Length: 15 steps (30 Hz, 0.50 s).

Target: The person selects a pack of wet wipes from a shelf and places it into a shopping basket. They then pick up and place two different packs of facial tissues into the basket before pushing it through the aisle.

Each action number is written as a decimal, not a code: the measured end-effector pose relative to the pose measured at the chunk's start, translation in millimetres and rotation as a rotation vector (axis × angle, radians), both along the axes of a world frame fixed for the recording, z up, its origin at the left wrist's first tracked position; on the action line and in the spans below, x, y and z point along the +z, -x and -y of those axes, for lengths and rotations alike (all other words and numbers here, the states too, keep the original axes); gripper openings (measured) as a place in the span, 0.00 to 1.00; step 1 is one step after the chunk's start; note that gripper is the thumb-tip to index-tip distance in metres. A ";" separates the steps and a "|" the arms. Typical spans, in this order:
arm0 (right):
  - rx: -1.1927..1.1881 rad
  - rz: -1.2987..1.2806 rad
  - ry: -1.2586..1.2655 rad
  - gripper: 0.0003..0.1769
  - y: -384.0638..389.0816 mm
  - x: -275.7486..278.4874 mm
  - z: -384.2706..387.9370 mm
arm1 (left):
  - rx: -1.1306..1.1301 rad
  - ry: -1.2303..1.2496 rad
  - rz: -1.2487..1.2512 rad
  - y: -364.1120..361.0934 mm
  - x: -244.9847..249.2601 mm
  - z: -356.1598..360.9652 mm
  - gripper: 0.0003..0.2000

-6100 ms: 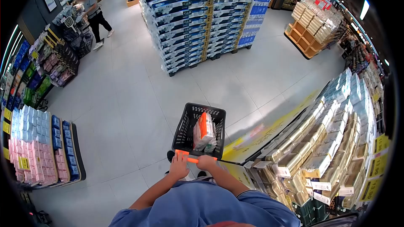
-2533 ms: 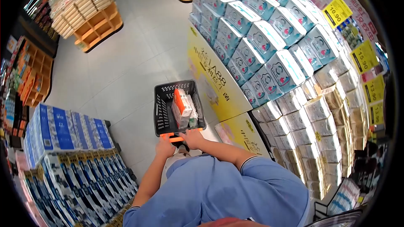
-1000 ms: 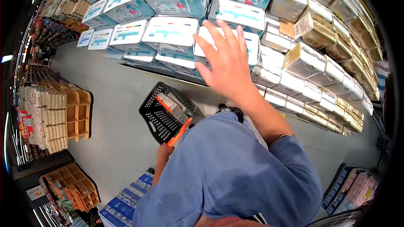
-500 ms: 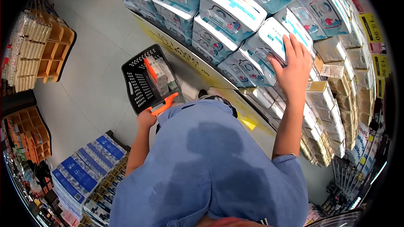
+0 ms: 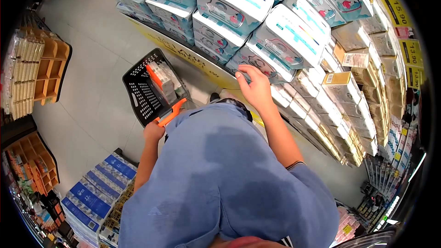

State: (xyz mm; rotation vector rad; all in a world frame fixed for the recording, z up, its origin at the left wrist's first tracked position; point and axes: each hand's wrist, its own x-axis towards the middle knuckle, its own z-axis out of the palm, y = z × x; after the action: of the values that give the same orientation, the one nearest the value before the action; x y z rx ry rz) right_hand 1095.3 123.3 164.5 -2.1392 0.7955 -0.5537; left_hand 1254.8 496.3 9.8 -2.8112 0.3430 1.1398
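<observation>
My left hand [image 5: 154,130] is closed around the orange handle [image 5: 172,112] of a black shopping basket [image 5: 136,94]. Inside the basket lies a white pack with an orange side [image 5: 159,81]. My right hand [image 5: 255,89] holds nothing, its fingers apart and bent a little. It is in front of a stack of white and teal packs [image 5: 291,36], overlapping the lower packs [image 5: 258,60] in this view.
Gold and white boxes [image 5: 342,85] are stacked to the right, beside yellow price signs [image 5: 396,11]. Blue and white packs [image 5: 94,197] form a pile at lower left. Wooden shelf units [image 5: 51,69] stand at the left, across the tiled floor [image 5: 87,87].
My right hand has left the top of a teal pack and dropped down and to the left. My left hand keeps its grip on the basket. The view has shifted slightly.
</observation>
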 end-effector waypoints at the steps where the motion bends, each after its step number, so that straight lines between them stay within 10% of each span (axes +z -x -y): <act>1: -0.057 0.035 0.242 0.10 -2.0 -10.5 4.9 | -0.011 -0.003 0.010 -0.7 -3.8 -0.9 0.19; 15: -0.217 -0.108 -0.130 0.18 6.7 5.2 19.5 | -0.013 0.073 -0.103 -10.4 -47.4 -31.1 0.24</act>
State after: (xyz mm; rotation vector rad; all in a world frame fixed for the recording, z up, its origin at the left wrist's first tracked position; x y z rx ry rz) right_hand 1088.6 103.8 169.7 -1.9889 1.1021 -0.4859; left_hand 1265.2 527.4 -37.6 -2.8135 0.4187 1.2982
